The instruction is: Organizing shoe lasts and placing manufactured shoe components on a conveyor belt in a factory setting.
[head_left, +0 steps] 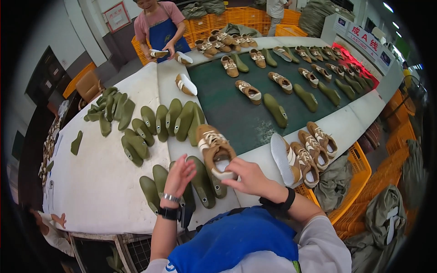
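Note:
My right hand [248,176] grips a brown sneaker [210,144] with cream stripes by its heel collar, the thumb near the back edge. The shoe's opening faces me and a pale lining shows inside. To its left, my left hand [180,174] is held up with fingers apart and holds nothing. Under and beside it stand several green shoe lasts [201,184]. Another cluster of green lasts [184,119] lies just beyond the sneaker. Several finished-looking brown sneakers [304,160] line the right table edge, and one lies on its side, its white sole [280,157] showing.
A dark green conveyor belt [218,111] carries rows of sneakers and lasts. More lasts [123,111] are heaped on the white table [95,182]. Across it, a person in a blue apron [164,34] handles a shoe. An orange crate [357,182] stands at right.

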The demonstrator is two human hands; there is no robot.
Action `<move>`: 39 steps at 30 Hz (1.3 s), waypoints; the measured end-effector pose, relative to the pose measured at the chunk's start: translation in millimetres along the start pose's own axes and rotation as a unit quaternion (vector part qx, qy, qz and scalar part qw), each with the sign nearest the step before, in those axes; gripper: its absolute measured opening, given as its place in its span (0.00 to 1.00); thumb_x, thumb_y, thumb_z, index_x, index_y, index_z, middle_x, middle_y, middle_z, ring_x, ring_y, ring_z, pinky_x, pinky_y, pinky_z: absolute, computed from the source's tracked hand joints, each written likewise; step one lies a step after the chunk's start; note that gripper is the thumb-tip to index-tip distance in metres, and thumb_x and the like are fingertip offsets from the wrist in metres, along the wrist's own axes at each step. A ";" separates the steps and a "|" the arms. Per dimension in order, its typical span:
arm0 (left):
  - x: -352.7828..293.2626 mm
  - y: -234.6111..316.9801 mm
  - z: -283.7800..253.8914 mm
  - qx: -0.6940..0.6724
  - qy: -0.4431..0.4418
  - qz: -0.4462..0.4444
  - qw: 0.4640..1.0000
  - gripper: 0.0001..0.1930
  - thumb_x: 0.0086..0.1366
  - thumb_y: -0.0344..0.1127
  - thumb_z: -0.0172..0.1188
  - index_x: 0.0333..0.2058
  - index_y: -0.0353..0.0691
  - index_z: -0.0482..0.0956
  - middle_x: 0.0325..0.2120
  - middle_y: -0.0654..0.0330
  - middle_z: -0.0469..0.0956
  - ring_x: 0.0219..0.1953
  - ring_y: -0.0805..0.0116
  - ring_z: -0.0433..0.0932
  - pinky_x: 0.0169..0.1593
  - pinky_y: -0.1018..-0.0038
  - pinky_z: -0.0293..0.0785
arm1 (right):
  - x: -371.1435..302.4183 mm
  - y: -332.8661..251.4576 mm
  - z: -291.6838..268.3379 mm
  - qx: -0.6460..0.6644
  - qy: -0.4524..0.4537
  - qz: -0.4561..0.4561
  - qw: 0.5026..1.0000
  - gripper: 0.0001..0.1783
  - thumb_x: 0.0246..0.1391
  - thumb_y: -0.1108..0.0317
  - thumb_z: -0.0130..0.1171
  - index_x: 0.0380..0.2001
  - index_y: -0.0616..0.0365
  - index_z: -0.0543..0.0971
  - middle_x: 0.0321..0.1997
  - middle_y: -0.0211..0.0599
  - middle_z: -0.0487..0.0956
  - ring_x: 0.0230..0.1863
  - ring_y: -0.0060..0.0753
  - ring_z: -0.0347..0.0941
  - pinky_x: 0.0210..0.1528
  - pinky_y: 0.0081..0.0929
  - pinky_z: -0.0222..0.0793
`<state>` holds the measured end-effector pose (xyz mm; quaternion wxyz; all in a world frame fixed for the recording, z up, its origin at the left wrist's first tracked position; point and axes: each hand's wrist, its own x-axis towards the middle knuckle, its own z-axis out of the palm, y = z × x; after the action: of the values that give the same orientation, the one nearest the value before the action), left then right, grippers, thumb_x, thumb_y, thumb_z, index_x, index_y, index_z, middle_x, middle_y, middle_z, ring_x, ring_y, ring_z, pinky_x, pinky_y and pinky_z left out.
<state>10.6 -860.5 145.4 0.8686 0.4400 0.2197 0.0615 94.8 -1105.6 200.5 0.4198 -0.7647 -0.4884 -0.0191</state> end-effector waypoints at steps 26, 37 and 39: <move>-42.4 -65.3 75.9 0.325 -0.240 -0.190 0.895 0.25 0.57 0.37 0.55 0.52 0.33 0.63 0.46 0.55 0.70 0.46 0.65 0.72 0.50 0.70 0.68 | -358.6 -90.2 146.6 0.200 0.201 0.594 0.753 0.13 0.50 0.63 0.55 0.38 0.54 0.78 0.34 0.41 0.79 0.36 0.38 0.76 0.38 0.30 0.71; -146.8 -284.7 159.3 0.449 -0.645 -0.180 0.592 0.32 0.52 0.40 0.63 0.52 0.34 0.60 0.47 0.47 0.66 0.51 0.53 0.67 0.54 0.67 0.63 | -380.8 -92.7 90.6 0.590 0.510 0.403 0.478 0.35 0.53 0.58 0.57 0.59 0.55 0.54 0.58 0.34 0.64 0.55 0.26 0.62 0.56 0.29 0.60; -152.9 -313.6 172.9 0.470 -0.732 -0.021 0.493 0.37 0.52 0.46 0.63 0.56 0.34 0.57 0.50 0.43 0.63 0.56 0.49 0.61 0.57 0.65 0.58 | -419.4 -98.9 96.3 0.481 0.570 0.466 0.476 0.35 0.51 0.60 0.59 0.58 0.58 0.56 0.56 0.36 0.65 0.55 0.27 0.62 0.55 0.28 0.61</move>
<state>-78.2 -1223.6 36.7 0.3832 0.6652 -0.4896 -0.4135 -236.3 -1331.7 15.7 0.8552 -0.3785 0.3537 -0.0141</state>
